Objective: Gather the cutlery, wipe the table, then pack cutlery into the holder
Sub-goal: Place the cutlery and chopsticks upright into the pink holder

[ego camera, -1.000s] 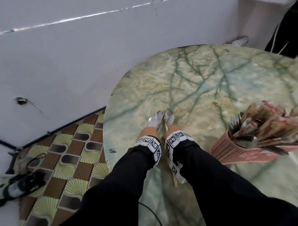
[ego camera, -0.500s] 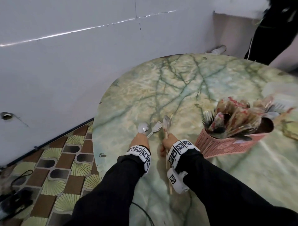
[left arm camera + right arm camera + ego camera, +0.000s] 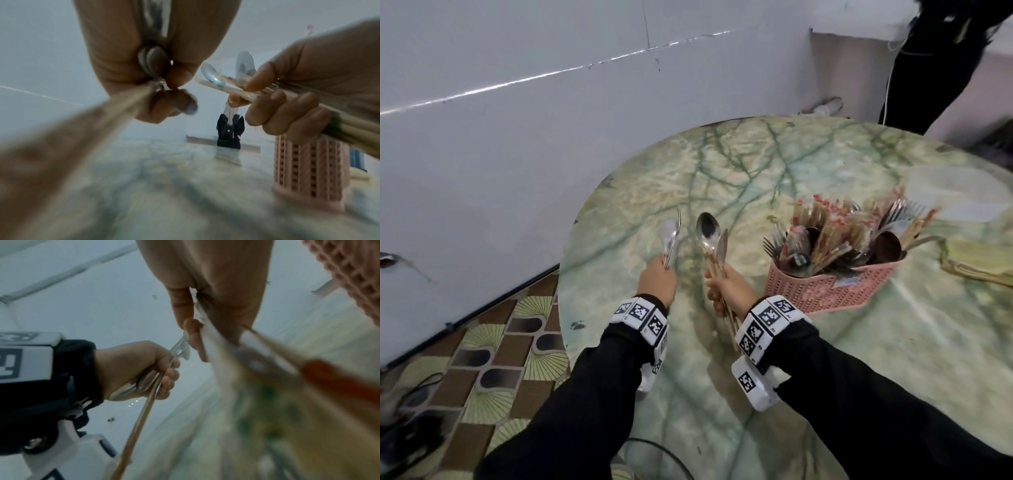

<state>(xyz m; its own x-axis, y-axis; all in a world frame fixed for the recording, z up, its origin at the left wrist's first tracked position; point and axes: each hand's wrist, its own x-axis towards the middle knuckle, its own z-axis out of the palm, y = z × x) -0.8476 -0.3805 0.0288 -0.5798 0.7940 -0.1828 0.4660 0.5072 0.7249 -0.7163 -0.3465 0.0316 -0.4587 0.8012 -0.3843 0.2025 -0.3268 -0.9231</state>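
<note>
My left hand [image 3: 656, 281] grips a spoon and fork [image 3: 671, 236] by their handles, heads pointing up and away, above the green marble table [image 3: 722, 178]. My right hand [image 3: 729, 291] holds a bundle of spoons [image 3: 709, 230] and wrapped chopsticks just right of it. The pink perforated cutlery holder [image 3: 825, 291] stands on the table to the right of my right hand, packed with forks, spoons and wrapped chopsticks. In the left wrist view my left hand [image 3: 156, 68] curls round metal handles [image 3: 152, 63], beside my right hand [image 3: 287, 104] and the holder [image 3: 308, 170]. The right wrist view shows my left hand [image 3: 141, 371] on its cutlery.
A yellowish cloth [image 3: 976, 260] lies at the table's right edge, with a pale plate-like patch [image 3: 955, 198] beyond it. A white wall [image 3: 517, 120] runs along the left. Another person in black [image 3: 941, 51] stands past the table's far side. Patterned floor tiles [image 3: 493, 349] lie lower left.
Both hands have lifted off the table and drawn apart, each raising its cutlery upright. The view has swung right, bringing the holder closer to the hands.
</note>
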